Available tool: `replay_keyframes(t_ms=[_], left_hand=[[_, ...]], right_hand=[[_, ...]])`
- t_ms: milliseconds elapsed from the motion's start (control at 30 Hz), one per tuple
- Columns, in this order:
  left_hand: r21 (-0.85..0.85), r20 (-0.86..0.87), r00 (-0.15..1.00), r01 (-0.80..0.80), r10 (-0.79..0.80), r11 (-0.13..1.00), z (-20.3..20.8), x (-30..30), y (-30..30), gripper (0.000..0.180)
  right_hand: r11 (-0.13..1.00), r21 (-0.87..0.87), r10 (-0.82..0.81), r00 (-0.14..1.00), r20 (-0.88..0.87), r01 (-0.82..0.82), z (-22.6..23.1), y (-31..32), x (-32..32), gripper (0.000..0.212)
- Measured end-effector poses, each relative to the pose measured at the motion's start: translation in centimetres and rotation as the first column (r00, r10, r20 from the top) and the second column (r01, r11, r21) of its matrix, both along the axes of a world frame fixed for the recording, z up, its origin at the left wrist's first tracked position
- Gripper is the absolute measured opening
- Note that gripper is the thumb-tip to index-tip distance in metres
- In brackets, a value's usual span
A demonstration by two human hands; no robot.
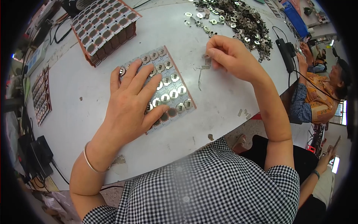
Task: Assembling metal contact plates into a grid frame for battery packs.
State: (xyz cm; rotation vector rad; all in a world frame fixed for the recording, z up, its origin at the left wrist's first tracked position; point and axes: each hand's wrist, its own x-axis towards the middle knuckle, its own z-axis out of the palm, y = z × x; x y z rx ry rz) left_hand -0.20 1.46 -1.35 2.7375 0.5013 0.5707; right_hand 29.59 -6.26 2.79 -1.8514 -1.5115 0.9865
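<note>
A panel of small circuit boards (pixel 172 71) lies tilted on the table in front of me, with shiny metal battery clips (pixel 164 98) set in rows over most of it. Along its near edge several round dark pads (pixel 172 112) show bare. My left hand (pixel 130 100) rests flat on the panel, fingers spread, covering its left part. To the right of the panel my right hand (pixel 231 58) hovers close to the tabletop, thumb and fingers pinched together. What the pinch holds, if anything, cannot be made out. Beyond that hand spreads a heap of loose metal clips (pixel 242 22).
A tall stack of similar panels (pixel 108 30) stands at the back left. Another clip-covered panel (pixel 41 95) lies at the far left, near black power adapters (pixel 41 153). A black power strip (pixel 285 56) lies along the right edge. A co-worker (pixel 317 93) sits beyond it.
</note>
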Motion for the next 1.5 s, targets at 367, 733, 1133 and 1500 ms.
replay_keyframes(t_ms=[367, 733, 1133, 1500], left_hand=[[0.002, -0.028, 1.0, -0.001, 0.001, 1.0, -0.3, -0.1, 0.0, 0.058], [0.051, 0.025, 1.0, -0.007, 0.006, 0.999, -0.8, -0.2, 0.0, 0.057], [0.049, 0.036, 0.999, -0.013, 0.012, 0.999, -1.2, -0.3, -0.1, 0.053], [0.057, -0.012, 1.0, -0.004, 0.005, 0.998, -0.8, -0.6, -0.3, 0.051]], right_hand=[[0.996, -0.054, -0.082, 0.99, -0.112, 0.077, -0.5, -1.4, -1.8, 0.017], [0.97, 0.222, 0.096, 0.995, 0.01, -0.095, -1.7, -5.6, -10.1, 0.016], [0.967, 0.238, 0.063, 0.99, 0.124, -0.091, -1.6, -5.5, -11.9, 0.018], [0.958, 0.276, 0.038, 0.99, 0.138, -0.075, -2.1, -5.9, -12.4, 0.017]])
